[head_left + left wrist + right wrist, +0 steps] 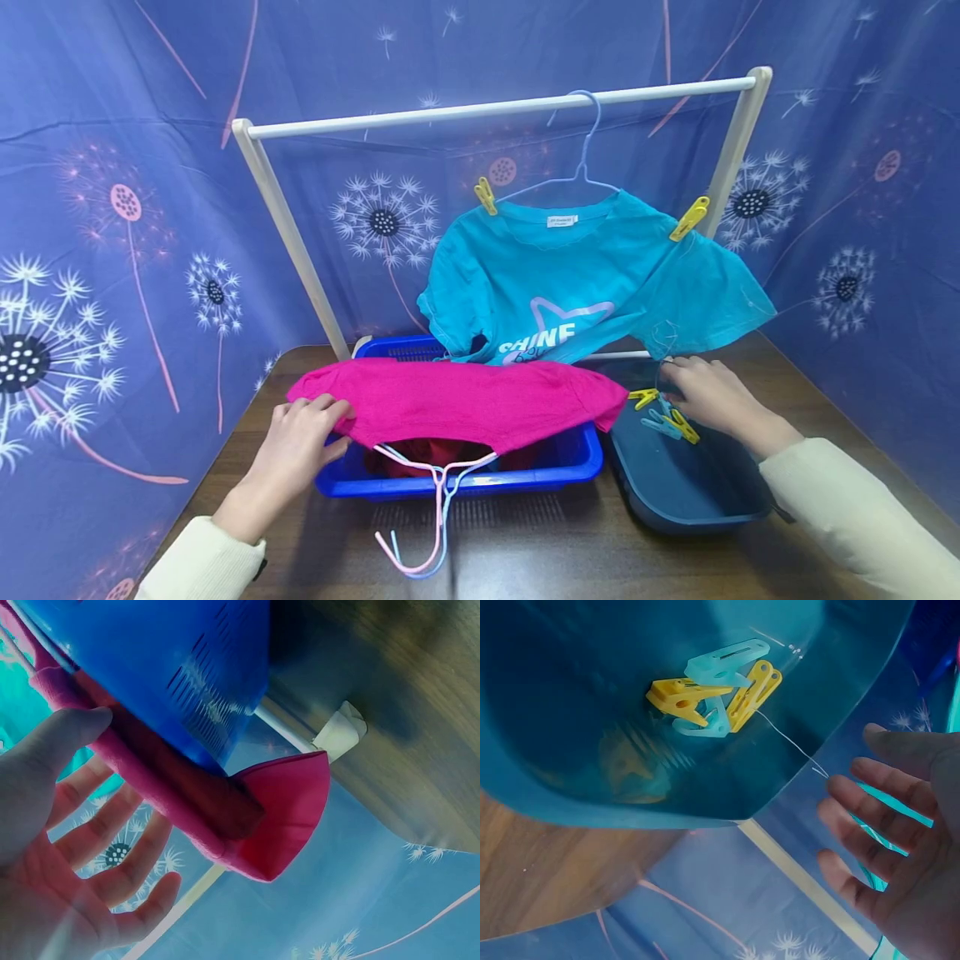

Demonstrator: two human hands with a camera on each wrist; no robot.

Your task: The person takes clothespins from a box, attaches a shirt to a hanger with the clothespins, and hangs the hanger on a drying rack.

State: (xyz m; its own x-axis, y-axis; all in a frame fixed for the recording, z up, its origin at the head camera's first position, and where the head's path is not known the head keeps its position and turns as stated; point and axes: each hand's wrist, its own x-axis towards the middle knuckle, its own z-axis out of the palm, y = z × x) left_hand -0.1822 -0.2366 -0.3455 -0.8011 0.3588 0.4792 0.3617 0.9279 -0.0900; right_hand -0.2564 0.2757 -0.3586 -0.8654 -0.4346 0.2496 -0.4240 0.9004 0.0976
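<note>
A pink shirt lies across the blue basket, with pink and light-blue hangers poking out of its neck towards me. My left hand is at the shirt's left side. In the left wrist view its thumb touches the pink cloth while the other fingers spread loosely. My right hand hovers over the far part of a dark teal bin, fingers apart and holding nothing. In the right wrist view, yellow and light-blue clothespins lie in the bin, and a thin white thread runs from them towards my fingers.
A turquoise T-shirt hangs by a blue hanger from the white rack bar, with yellow clothespins at its shoulders. Darker red cloth lies inside the basket. Everything stands on a wooden table before a blue dandelion curtain.
</note>
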